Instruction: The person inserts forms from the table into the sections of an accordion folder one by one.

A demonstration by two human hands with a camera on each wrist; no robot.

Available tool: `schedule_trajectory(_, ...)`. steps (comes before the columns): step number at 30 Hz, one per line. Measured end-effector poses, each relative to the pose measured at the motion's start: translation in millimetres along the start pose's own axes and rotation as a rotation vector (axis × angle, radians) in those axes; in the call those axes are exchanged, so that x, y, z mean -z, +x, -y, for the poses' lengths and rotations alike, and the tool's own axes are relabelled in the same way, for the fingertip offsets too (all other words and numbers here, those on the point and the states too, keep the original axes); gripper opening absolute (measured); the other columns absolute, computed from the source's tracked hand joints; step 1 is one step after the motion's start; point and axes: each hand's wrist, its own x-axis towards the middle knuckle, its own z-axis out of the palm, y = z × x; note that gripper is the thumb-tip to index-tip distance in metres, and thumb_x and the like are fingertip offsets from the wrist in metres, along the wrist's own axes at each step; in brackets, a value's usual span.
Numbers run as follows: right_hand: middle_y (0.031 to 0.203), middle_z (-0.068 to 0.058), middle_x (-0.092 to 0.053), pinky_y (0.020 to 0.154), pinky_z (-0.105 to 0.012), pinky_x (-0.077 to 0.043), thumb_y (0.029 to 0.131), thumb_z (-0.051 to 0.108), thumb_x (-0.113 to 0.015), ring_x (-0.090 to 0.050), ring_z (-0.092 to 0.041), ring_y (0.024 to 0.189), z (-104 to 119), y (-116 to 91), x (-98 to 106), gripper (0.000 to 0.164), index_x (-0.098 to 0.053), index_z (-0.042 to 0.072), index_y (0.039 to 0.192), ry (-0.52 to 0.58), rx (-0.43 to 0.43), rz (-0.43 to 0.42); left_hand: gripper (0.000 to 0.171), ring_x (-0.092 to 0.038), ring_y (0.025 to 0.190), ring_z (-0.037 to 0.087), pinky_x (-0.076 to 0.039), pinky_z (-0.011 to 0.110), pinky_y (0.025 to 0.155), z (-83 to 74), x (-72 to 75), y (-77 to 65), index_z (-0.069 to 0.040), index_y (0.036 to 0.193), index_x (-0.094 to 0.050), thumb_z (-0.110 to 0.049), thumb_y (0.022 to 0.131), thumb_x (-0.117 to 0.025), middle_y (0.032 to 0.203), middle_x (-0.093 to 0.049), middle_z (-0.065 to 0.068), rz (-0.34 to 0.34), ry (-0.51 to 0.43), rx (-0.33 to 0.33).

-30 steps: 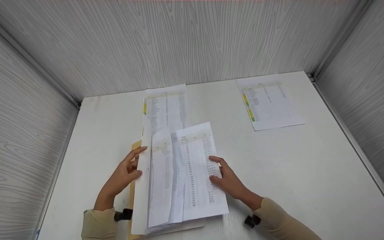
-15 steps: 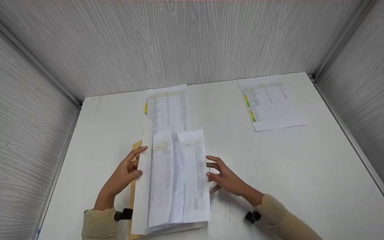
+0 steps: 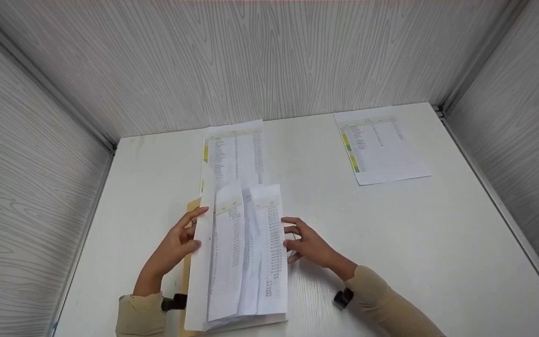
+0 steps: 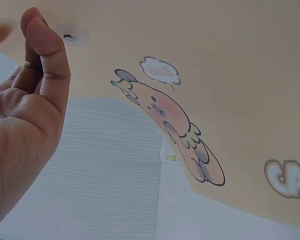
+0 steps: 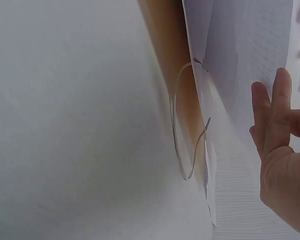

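Bear print [image 4: 165, 111] only in left-wrist view, cord [image 5: 175, 132] only in right-wrist, left hand [image 3: 173, 244] gripping folder [image 3: 198, 285], right hand [image 3: 310, 244] pinching enclosed sheets [image 3: 270, 267], three o'clock.

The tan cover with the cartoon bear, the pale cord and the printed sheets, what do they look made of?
Tan cover: likely card, perhaps plastic; smooth, matte, no glare.
Pale cord: possibly plastic; smooth, in an open curve; string isn't ruled out.
Printed sheets: paper by the look; matte, thin, bending.
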Motion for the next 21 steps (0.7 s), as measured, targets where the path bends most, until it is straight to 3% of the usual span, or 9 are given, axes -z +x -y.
schedule_trajectory(14,0.137,-0.024,-0.052,0.066,-0.029,-0.056,0.092,0.000,-0.053,-0.066,-0.017,0.091,-4.6,22.6,-11.4,0.063,-0.027,0.007,0.150,-0.056,0.010,0.014,0.073,-0.063,0.091,0.011,-0.053,0.027,0.068,0.3,-1.2,-2.0,-0.002,0.151,-0.019,0.012,0.084,-0.044,0.115,-0.066,0.004,0.006,-0.017,-0.021)
schedule_trajectory(21,0.131,-0.022,-0.057,0.073,-0.035,-0.057,0.091,0.002,-0.056,-0.067,-0.017,0.091,-5.2,21.6,-11.9,0.065,-0.028,0.007,0.149,-0.065,-0.002,0.004,0.072,-0.064,0.090,0.012,-0.054,0.028,0.068,0.2,0.7,-3.4,-0.003,0.151,-0.019,0.011,0.085,-0.044,0.114,-0.067,0.003,0.016,-0.016,-0.030)
